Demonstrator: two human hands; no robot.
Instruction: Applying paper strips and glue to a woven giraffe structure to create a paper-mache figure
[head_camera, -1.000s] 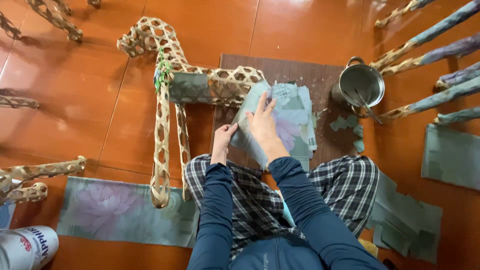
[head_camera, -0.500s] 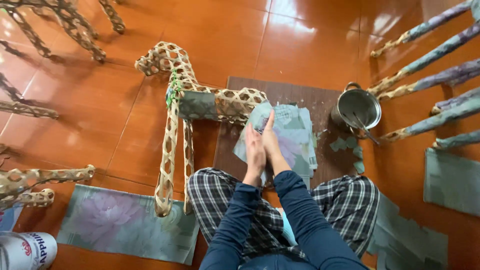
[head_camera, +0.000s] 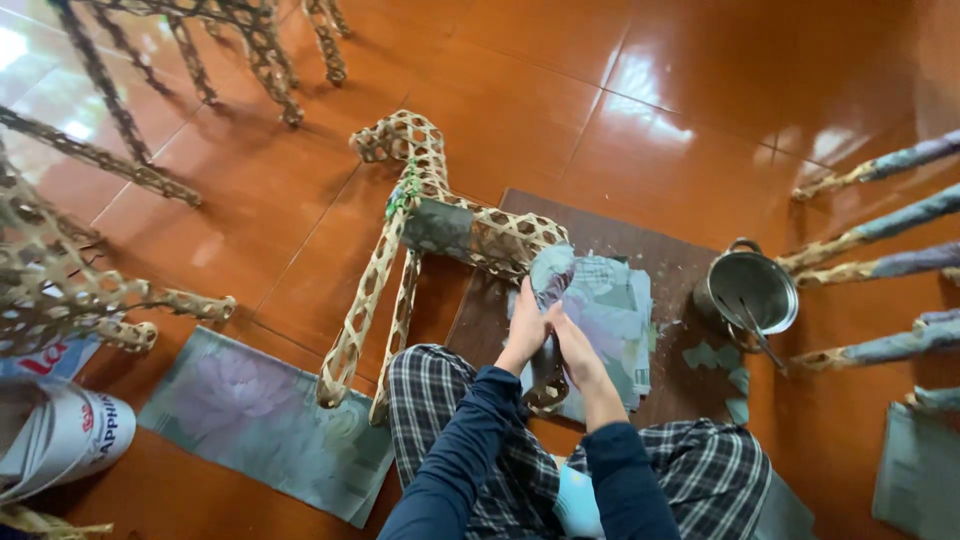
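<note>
A glossy orange-brown tiled floor (head_camera: 620, 110) is being looked down on from above, with a dark brown mat (head_camera: 600, 235) spread over it in front of a seated person in checked trousers (head_camera: 700, 480). A woven lattice animal frame (head_camera: 440, 215) is lying on its side across the mat's near-left edge, its long legs stretching toward the person. One rear leg of the frame (head_camera: 550, 280) is being covered with a grey-green paper strip, and it is being gripped from both sides: the left hand (head_camera: 526, 325) is being closed around it from the left, the right hand (head_camera: 575, 345) is being pressed against it from the right, fingers curled on the paper. A stack of grey-green paper sheets (head_camera: 615, 320) is lying on the mat just behind the hands. A steel pot (head_camera: 748, 292) with a utensil in it is standing at the mat's right edge. A flower-printed sheet (head_camera: 260, 420) is lying on the floor to the left, near a white plastic container (head_camera: 60, 440)
</note>
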